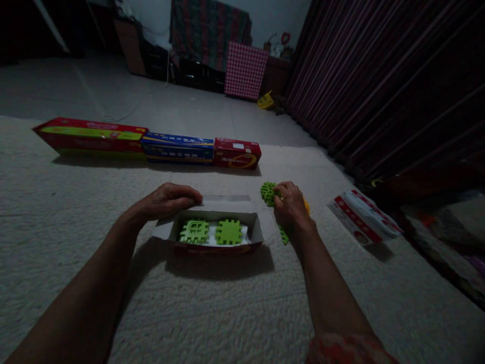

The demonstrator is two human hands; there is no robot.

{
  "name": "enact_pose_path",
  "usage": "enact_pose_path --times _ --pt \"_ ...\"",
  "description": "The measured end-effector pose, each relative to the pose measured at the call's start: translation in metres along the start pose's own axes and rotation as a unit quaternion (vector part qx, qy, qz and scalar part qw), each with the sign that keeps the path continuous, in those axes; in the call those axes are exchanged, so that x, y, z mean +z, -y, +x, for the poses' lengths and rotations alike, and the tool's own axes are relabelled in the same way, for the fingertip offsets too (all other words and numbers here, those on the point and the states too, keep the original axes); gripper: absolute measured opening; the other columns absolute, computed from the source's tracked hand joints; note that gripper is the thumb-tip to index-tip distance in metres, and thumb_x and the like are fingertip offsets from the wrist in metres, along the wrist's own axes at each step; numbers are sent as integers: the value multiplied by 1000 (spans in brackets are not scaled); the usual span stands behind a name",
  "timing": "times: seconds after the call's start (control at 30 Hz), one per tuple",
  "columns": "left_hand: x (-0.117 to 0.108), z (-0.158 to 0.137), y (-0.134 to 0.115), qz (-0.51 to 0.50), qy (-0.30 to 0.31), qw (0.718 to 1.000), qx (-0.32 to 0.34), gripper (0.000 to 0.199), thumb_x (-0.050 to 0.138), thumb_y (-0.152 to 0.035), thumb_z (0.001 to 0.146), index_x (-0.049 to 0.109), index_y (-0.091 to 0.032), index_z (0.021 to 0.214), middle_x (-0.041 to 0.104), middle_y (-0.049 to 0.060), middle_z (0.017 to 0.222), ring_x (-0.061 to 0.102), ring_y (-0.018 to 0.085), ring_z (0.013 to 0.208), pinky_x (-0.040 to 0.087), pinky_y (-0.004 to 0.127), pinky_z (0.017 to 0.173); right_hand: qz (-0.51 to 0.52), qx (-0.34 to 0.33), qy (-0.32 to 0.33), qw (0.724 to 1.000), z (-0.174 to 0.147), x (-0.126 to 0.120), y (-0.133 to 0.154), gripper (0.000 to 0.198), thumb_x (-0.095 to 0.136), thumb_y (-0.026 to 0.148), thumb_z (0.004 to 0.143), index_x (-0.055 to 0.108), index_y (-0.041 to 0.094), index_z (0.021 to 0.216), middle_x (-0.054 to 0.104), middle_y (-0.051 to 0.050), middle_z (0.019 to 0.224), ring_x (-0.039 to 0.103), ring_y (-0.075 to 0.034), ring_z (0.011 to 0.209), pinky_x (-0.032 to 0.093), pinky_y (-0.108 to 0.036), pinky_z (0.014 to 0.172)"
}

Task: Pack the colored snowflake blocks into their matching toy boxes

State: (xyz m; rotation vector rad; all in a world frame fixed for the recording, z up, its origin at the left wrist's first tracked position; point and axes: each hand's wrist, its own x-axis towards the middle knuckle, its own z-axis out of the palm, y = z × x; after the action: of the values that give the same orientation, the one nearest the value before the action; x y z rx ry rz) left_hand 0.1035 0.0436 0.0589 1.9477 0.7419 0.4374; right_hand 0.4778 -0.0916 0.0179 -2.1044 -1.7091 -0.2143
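Observation:
An open cardboard box (pixel 255 247) with a white inside stands on the pale textured mat. Two green notched building blocks lie in it: one with a window-like pattern (pixel 194 231) at left, a plain square one (pixel 229 231) at right. My left hand (pixel 172 199) is closed at the box's back left, fingers along the raised flap (pixel 227 203); its thumb is hidden. To the right of the box, my right hand (pixel 291 205) reaches down with bent fingers onto a green round toothed piece (pixel 268 193). A yellow piece (pixel 306 206) and a green pointed piece (pixel 284 235) show partly beneath this hand.
Beyond the open box, a long red and yellow-green box (pixel 94 136), a blue box (pixel 178 148) and a red box (pixel 237 153) stand end to end. A white and red carton (pixel 364 217) lies at right, near dark curtains (pixel 364 76). Covered furniture stands behind.

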Motion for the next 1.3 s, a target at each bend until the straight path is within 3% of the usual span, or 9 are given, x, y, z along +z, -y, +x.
enact_pose_path --times 0.1,0.27,0.43,0.53,0.67,0.93,1.03,1.17,1.3 --pt "0 0 -1 2 -2 1000 0 24 69 -34 80 82 -20 95 81 5 94 72 19 87 56 27 81 24 13 30 999 -2 -19 1 23 56 15 81 71 22 97 71 -12 109 63 -28 103 49 -44 95" --pt "0 -1 0 2 1 1000 9 23 70 -36 81 82 -21 94 81 5 94 72 20 87 56 27 80 134 22 159 978 0 -54 6 14 57 22 86 70 20 88 74 -5 87 67 -20 80 51 -33 76" --pt "-1 0 0 -1 3 1000 21 23 71 -36 82 83 -22 95 81 6 93 72 20 86 57 27 80 100 52 283 952 0 -53 18 11 62 16 83 72 20 79 75 -3 79 67 -18 73 49 -28 66" --pt "-2 0 -2 10 9 1000 16 24 72 -38 82 83 -21 95 81 6 92 72 21 85 58 27 79 33 84 265 960 -3 -49 18 7 68 16 80 73 18 84 75 -6 83 68 -20 76 50 -30 69" --pt "-2 0 -2 29 8 999 23 25 72 -40 82 83 -22 95 82 6 95 73 22 89 59 29 82 42 91 254 962 -7 -46 18 20 75 19 76 73 18 95 75 -8 91 69 -21 81 52 -31 72" --pt "-2 -2 -5 10 4 1000 14 24 72 -35 81 83 -20 96 82 6 96 73 20 88 57 27 82 -9 75 274 959 -12 -28 31 13 73 18 67 65 21 76 70 -6 81 62 -19 69 43 -29 58" --pt "-2 -2 -5 2 3 1000 14 22 71 -31 81 83 -20 96 82 6 95 72 19 88 56 28 82 5 55 259 964 -8 -39 22 14 76 20 66 66 22 75 70 -4 76 63 -18 66 44 -28 56" --pt "-2 -2 -3 -1 4 1000 16 22 68 -26 82 83 -20 96 82 6 97 72 19 89 56 30 85 -3 22 145 989 -5 -73 14 22 80 34 69 69 23 85 73 -6 83 67 -23 73 51 -33 63" --pt "-4 0 1 -17 11 999 42 24 62 -18 81 82 -18 94 82 6 96 72 18 90 57 31 88 90 -95 75 989 -10 -101 53 28 76 43 80 68 22 97 74 -11 101 70 -27 86 56 -41 74"
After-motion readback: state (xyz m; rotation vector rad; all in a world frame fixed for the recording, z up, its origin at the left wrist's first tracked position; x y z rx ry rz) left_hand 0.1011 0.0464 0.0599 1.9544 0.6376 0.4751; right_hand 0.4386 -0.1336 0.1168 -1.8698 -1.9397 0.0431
